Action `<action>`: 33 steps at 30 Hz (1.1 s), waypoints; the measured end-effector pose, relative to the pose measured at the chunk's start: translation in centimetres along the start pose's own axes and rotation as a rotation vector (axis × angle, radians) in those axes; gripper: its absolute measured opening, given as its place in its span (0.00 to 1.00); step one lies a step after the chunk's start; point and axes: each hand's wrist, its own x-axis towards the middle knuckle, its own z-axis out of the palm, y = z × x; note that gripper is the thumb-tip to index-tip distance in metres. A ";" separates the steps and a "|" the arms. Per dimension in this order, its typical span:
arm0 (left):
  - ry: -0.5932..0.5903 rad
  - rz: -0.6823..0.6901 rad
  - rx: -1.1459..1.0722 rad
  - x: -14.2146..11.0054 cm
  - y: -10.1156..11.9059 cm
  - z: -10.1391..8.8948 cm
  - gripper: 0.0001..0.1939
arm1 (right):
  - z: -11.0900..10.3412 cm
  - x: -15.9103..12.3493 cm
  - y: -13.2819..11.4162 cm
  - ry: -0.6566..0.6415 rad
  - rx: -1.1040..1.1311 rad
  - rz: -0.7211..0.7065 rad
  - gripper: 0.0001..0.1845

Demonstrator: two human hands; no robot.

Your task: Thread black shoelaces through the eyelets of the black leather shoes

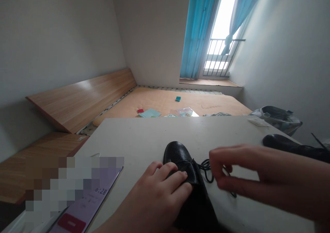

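Note:
A black leather shoe [177, 154] lies on the white table, its toe pointing away from me. My left hand [161, 195] is laid over its upper from the left, fingers bent and pressing down on the leather. To the right of the shoe, my right hand [239, 167] pinches a black shoelace [206, 166] between thumb and fingers. Loops of that lace hang beside the shoe's edge, and a loose end shows below my right fingers. The shoe's heel end is dark and partly hidden by my left hand.
A second black shoe [278, 141] stands at the table's right, partly behind my right forearm. On the left lies a phone [100, 198], partly pixelated. Past the white table [139, 133] is a bed [160, 98] with small items; a basket [281, 117] stands at right.

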 end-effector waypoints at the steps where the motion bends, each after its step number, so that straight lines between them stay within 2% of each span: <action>1: 0.019 0.013 0.002 0.0 -0.1 0.3 0.22 | -0.5 -0.1 0.4 0.014 -0.012 0.044 0.14; 4: 0.110 0.023 0.021 -0.1 -0.3 1.0 0.12 | -1.3 -0.3 1.7 0.016 -0.074 0.123 0.13; 6: 0.172 0.025 0.043 -0.1 -0.3 1.2 0.09 | -0.8 -0.6 2.2 -0.075 -0.095 0.128 0.10; 7: 0.186 0.028 0.052 0.0 -0.3 1.2 0.09 | -0.2 -0.7 2.3 -0.115 -0.104 0.123 0.14; 10: 0.105 0.021 0.025 0.2 -0.3 0.8 0.09 | 2.1 -0.8 1.9 -0.090 -0.176 0.110 0.29; 12: 0.012 0.006 -0.030 0.3 -0.3 0.3 0.13 | 3.5 -0.6 1.2 -0.031 -0.241 0.107 0.31; 15: -0.051 -0.017 -0.085 0.5 -0.4 -0.3 0.14 | 4.3 -0.3 0.3 -0.051 -0.269 0.038 0.29; 20: -0.050 -0.033 -0.083 0.6 -0.1 -0.6 0.12 | 3.0 -0.5 0.5 -0.138 -0.248 -0.134 0.35; 23: -0.039 -0.046 -0.086 0.6 0.2 -0.8 0.12 | 2.4 -0.6 0.3 -0.194 -0.181 -0.187 0.33; 25: -0.047 -0.049 -0.089 0.6 0.3 -0.9 0.14 | 2.1 -0.4 -0.4 -0.167 -0.108 -0.191 0.31; 28: -0.062 -0.012 -0.043 0.6 0.3 -0.4 0.11 | 1.7 -0.1 -1.4 -0.113 -0.027 -0.171 0.30; 31: -0.001 0.016 0.028 0.4 0.0 0.4 0.08 | 1.3 -0.1 -1.7 -0.111 0.032 -0.162 0.28; 33: 0.040 0.003 0.027 0.3 -0.1 0.7 0.06 | 0.9 -0.3 -1.3 -0.041 0.097 -0.165 0.23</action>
